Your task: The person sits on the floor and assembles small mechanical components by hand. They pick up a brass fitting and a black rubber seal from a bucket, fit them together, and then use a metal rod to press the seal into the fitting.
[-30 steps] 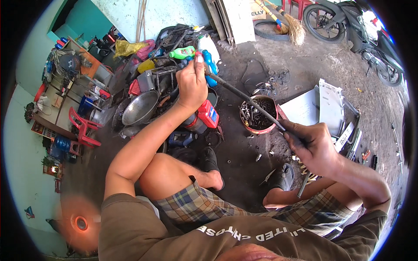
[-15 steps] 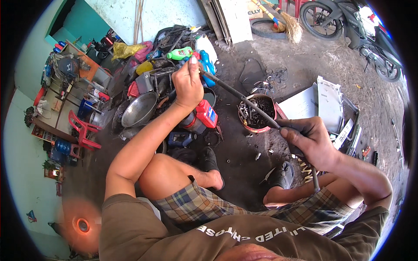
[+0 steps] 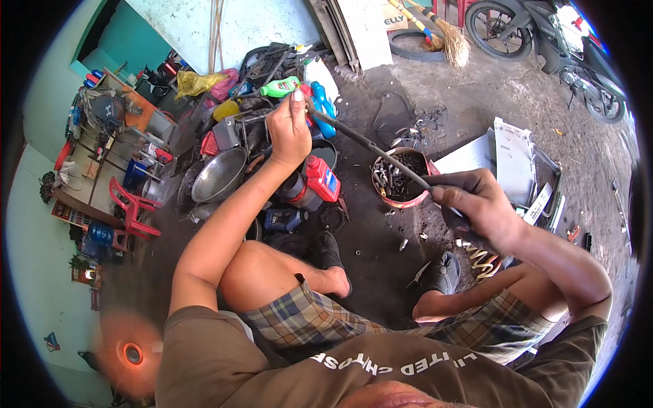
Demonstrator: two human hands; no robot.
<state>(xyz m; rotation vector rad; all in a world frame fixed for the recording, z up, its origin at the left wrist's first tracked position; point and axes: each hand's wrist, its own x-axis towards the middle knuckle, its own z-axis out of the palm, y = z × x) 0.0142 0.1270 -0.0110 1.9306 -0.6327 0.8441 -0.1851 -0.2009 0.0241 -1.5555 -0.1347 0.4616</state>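
A long, thin black cable (image 3: 350, 134) is stretched on a slant in front of me, with a slightly thicker joint near its middle. My left hand (image 3: 291, 132) is raised and closed on its far end, thumb pointing up. Lower and to the right, my right hand (image 3: 476, 207) is wrapped round the near part, its fingers dark with grime. What runs on below that fist is hidden by the hand. Under the cable stands a round red tub (image 3: 401, 197) full of small metal parts, apart from both hands.
Bottles, including a red one (image 3: 322, 179), and a metal basin (image 3: 219, 175) crowd the left. Grey panels (image 3: 513, 163) lie to the right. A coiled hose (image 3: 481, 262) sits beside my right shoe (image 3: 441, 277). A motorcycle (image 3: 554, 51) and a broom (image 3: 454, 44) stand far right.
My right hand has shifted slightly up and left along with the cable. The cable's tail that hung below it is out of sight now. My left hand has moved a little left.
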